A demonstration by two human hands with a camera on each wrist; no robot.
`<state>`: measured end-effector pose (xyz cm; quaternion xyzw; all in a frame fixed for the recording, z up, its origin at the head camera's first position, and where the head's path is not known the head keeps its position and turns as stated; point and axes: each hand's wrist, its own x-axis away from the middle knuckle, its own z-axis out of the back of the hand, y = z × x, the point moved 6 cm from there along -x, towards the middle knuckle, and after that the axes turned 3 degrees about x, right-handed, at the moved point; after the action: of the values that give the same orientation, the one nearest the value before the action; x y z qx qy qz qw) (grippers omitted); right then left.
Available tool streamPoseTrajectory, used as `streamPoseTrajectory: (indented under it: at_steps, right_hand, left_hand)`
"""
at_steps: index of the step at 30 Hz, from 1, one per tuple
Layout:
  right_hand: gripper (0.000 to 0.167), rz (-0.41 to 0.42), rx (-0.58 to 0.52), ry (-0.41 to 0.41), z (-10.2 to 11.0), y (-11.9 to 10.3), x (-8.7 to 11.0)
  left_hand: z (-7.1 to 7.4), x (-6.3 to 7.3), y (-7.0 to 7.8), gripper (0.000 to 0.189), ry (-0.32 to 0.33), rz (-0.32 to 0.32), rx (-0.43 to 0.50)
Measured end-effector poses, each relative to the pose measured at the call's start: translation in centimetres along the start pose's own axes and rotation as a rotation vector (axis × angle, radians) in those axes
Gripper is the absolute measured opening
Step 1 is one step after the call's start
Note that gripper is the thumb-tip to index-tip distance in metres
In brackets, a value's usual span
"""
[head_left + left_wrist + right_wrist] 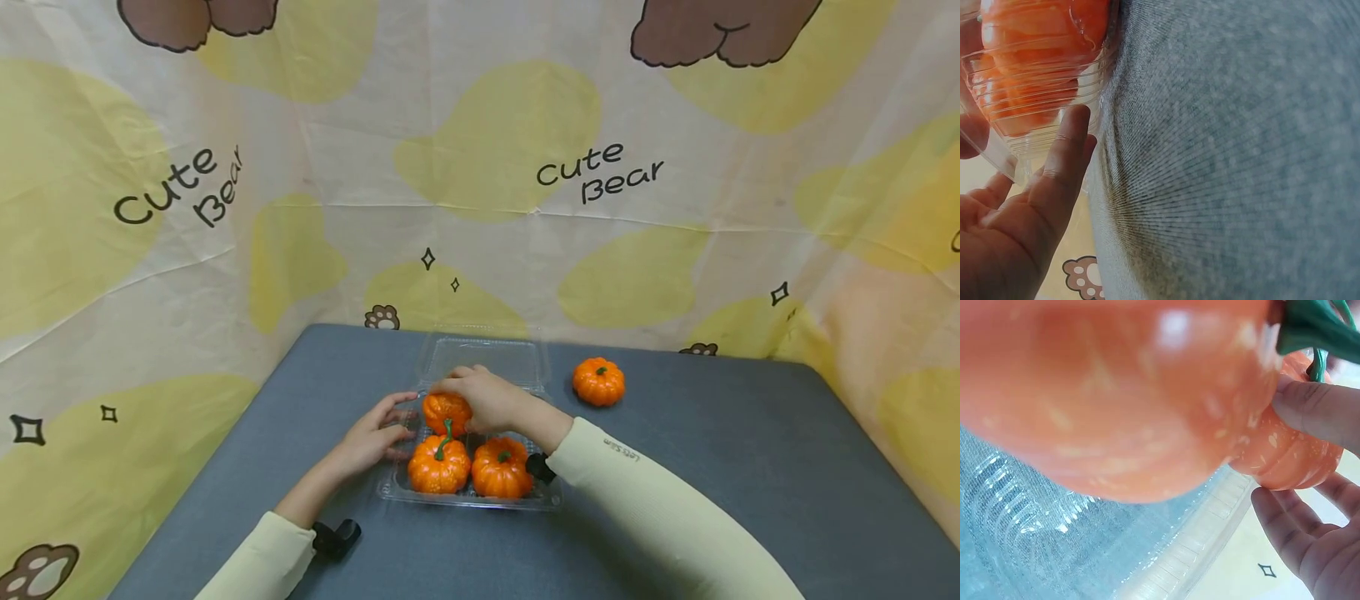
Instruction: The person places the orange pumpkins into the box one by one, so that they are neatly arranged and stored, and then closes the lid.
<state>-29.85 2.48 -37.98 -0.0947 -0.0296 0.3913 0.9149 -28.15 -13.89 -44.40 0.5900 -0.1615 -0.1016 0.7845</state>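
Three small orange pumpkins sit in a clear plastic clamshell box (480, 502) at the middle of the table. My right hand (491, 402) reaches across the box and grips the back-left pumpkin (442, 414), thumb on one side and fingers on the other in the right wrist view. Two pumpkins stand in front, the left pumpkin (435, 473) with a long curved green stem and the right pumpkin (501, 473) with a short one. At the box's left side is my left hand (366, 440), its fingers spread and extended along the ribbed plastic wall (1041, 87).
The box's transparent lid (483, 360) lies folded back behind it. Another orange pumpkin (598, 382) rests on the grey table (675, 433), back right of the box. A printed cloth (480, 150) hangs along the table's far edge and sides.
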Motion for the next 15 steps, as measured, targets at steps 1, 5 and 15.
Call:
streamPoseTrajectory:
  at_steps: [1, 5, 15]
  right_hand:
    - [0.068, 0.001, 0.004, -0.003, 0.00, -0.01, -0.01]
    - [0.068, 0.017, 0.022, -0.003, -0.10, -0.06, -0.21]
    - [0.067, 0.039, 0.093, -0.023, -0.94, -0.47, -0.65]
  left_hand:
    - [-0.01, -0.02, 0.00, 0.052, 0.000, 0.001, -0.001]
    - [0.05, 0.06, 0.02, 0.052, -0.001, 0.005, -0.010]
    - [0.10, 0.10, 0.07, 0.052, -0.009, -0.006, -0.008]
